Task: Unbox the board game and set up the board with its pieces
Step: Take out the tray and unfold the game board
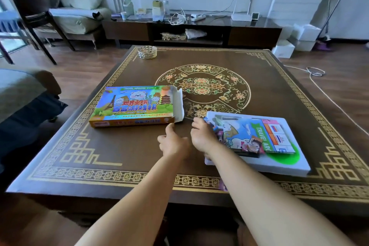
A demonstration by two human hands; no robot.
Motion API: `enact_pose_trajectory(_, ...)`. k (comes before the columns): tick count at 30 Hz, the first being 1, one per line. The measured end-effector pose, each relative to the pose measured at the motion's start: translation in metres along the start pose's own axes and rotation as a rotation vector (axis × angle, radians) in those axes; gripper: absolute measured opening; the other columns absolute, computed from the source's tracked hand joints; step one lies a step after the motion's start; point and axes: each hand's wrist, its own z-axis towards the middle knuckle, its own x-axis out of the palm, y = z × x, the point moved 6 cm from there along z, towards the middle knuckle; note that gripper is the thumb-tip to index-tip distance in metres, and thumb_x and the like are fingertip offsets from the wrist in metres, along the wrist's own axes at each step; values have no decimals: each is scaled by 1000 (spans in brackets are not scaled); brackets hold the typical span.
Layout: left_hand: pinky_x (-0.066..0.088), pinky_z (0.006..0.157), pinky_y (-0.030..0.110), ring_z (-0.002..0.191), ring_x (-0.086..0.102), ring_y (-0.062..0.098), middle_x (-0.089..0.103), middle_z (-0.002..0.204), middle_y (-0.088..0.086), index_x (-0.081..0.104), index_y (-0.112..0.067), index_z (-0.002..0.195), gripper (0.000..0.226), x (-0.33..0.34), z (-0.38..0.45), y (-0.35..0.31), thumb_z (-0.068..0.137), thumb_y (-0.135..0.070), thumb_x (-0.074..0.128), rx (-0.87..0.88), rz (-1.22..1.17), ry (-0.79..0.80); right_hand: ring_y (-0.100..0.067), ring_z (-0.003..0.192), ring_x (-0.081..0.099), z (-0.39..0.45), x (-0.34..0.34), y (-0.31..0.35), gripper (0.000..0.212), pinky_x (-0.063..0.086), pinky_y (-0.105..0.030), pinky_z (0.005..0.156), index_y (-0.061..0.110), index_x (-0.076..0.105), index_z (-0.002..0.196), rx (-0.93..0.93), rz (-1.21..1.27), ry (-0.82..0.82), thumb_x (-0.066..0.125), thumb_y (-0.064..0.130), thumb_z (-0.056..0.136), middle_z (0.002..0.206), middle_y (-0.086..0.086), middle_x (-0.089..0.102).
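on the big brown table with gold line patterns (123,152), to the left, the bright cardboard game box with cartoon bears (133,106), lying flat, its right end flap open and sticking up. to the right, near the front edge, a flat white tray (283,164) with the folded colourful game board (257,136) on top, green strip with white letters showing. some small picture cards (252,145) lying on the board, more at its left edge.

left hand (174,142) low over the table, between the box and the tray, pointing finger stretched out and touching the near right corner of the box, other fingers curled loosely, holding nothing. right hand (201,136) at the left edge of the tray, fingers bent over the cards there; gripping them or only touching, cannot tell.

far corner of the table: a shiny round glass dish (147,52). behind the table, a long dark low tv stand (189,28) with bottles, white cables and a white router on top. a dark wooden chair (43,30) on the left by a pale sofa. wood floor all around.
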Motion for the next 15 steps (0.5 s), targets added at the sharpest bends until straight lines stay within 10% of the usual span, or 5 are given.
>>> enact_pose_trajectory(8,44,95,33,116,54,29,55,129,9,46,-23,130,45,49,-10,-34,87,-28,57,194,154,189,-20,113,57,-12,-99,-22,37,41,-24,87,14,59,120,-21,-153,-355,42,0,91,123,-3,62)
enact_pose_trajectory(15,42,93,36,118,51,32,55,129,13,36,-25,141,54,73,12,-52,89,-35,50,187,178,100,-32,125,39,-18,-149,-60,49,36,-35,101,22,49,132,136,-575,-402,50,7,86,135,-11,44)
